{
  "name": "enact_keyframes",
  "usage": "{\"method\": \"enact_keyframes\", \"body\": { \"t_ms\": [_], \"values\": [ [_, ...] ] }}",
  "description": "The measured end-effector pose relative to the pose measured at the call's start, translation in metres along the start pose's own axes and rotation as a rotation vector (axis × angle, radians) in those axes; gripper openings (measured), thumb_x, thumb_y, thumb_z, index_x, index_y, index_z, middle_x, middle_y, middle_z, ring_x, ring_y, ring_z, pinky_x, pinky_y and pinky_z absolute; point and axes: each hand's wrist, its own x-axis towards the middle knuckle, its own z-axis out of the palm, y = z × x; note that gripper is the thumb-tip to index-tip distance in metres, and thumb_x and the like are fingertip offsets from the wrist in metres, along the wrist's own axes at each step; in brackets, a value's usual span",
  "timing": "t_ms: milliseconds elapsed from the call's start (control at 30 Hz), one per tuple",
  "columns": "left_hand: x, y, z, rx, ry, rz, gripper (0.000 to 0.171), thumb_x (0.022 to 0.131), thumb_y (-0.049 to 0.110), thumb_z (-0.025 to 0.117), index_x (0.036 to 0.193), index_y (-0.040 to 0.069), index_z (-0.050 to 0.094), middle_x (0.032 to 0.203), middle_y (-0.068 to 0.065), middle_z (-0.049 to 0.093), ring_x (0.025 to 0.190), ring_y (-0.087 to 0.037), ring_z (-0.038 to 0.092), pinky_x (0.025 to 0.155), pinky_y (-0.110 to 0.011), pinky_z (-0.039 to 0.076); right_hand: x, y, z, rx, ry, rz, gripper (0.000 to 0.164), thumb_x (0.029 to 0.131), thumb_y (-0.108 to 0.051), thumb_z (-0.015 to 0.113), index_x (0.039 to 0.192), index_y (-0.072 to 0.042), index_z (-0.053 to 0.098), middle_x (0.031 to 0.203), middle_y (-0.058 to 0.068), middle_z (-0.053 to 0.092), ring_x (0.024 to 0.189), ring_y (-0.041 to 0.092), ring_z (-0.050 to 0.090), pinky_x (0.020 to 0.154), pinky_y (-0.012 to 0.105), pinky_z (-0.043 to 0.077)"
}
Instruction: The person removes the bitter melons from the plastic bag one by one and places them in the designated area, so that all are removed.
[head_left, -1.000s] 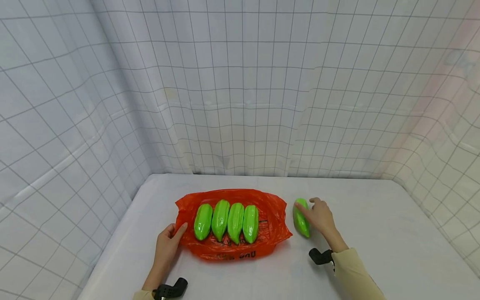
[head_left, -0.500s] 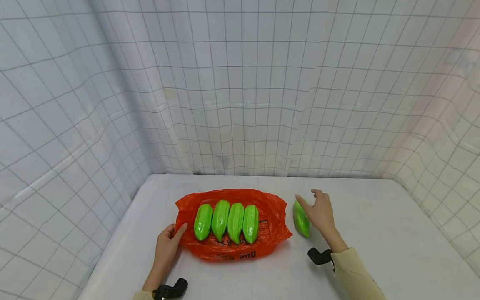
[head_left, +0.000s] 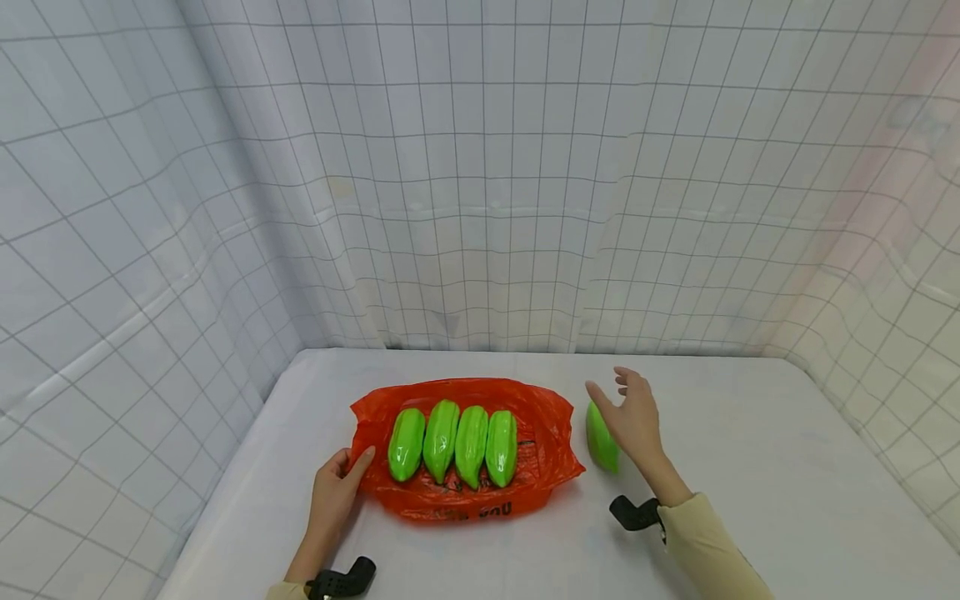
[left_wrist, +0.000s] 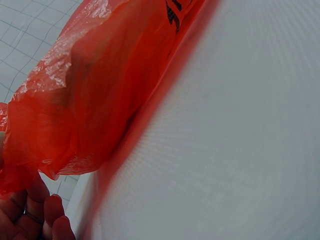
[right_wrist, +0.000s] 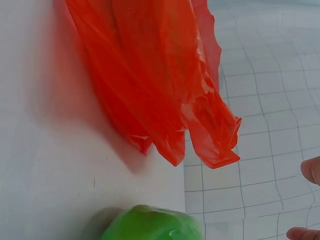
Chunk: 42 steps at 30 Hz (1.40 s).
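Head view: a red bag (head_left: 551, 437) is spread on the white table (head_left: 750, 467), its edges crumpled and ragged; dark print (head_left: 495, 509) is noted along the near side, too small to be read. Four green fruits (head_left: 471, 447), long, glossy and ridged, are laid on the bag in one row, side by side, each pointed roughly from the far edge toward the near edge. A patch of bare red is left at the right of the row. The bag's left edge is pinched between the thumb and fingers of the left hand (head_left: 335, 496). In the left wrist view the bag is seen in loose, shiny folds, with curled fingers (left_wrist: 52, 212) beside its gathered corner; the thumb is mostly cut off by the frame. A fifth fruit (head_left: 600, 450) is found on the table itself, just right of the bag and apart from it, partly covered in the head view by the right hand (head_left: 639, 417). That hand is held above it with thumb and fingers parted, nothing gripped. In the right wrist view two fingertips (right_wrist: 312, 171) are caught at the right border, clear of the fruit, whose top is shown at the lower border. Tan sleeves (head_left: 712, 546) are worn, with a black device (head_left: 636, 512) strapped at each wrist. Behind and to both sides, a white curtain (head_left: 480, 167) is hung, marked with a dark grid.
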Motion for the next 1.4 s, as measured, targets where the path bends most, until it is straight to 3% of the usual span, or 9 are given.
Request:
{"method": "enact_keyframes", "body": {
  "t_ms": [533,1133,1400],
  "values": [
    [0.000,0.000,0.001,-0.002,-0.004,0.002,0.041,0.091,0.039,0.062,0.096,-0.001,0.057,0.074,-0.007,0.051,0.070,-0.016,0.046,0.057,-0.021,0.040,-0.004,-0.020,0.004,0.068,-0.046,-0.088,0.060,0.089,-0.039,0.065,0.130,0.000,0.047,0.129,0.019,0.052,0.114,0.035,0.052,0.091,0.050,0.042],
    [0.000,-0.001,0.000,0.006,0.007,0.001,0.039,0.092,0.038,0.062,0.095,-0.001,0.057,0.072,-0.007,0.050,0.069,-0.016,0.045,0.056,-0.021,0.038,-0.011,-0.041,0.019,0.105,-0.231,-0.133,0.062,0.088,-0.040,0.067,0.132,-0.001,0.048,0.129,0.017,0.054,0.116,0.033,0.052,0.093,0.049,0.042],
    [0.000,-0.001,0.000,-0.001,0.005,0.002,0.039,0.092,0.038,0.062,0.095,-0.001,0.058,0.072,-0.007,0.050,0.069,-0.016,0.045,0.056,-0.021,0.038,-0.016,-0.050,0.026,0.120,-0.310,-0.093,0.066,0.085,-0.048,0.067,0.133,-0.007,0.050,0.130,0.011,0.054,0.117,0.028,0.052,0.090,0.045,0.045]
  ]
}}
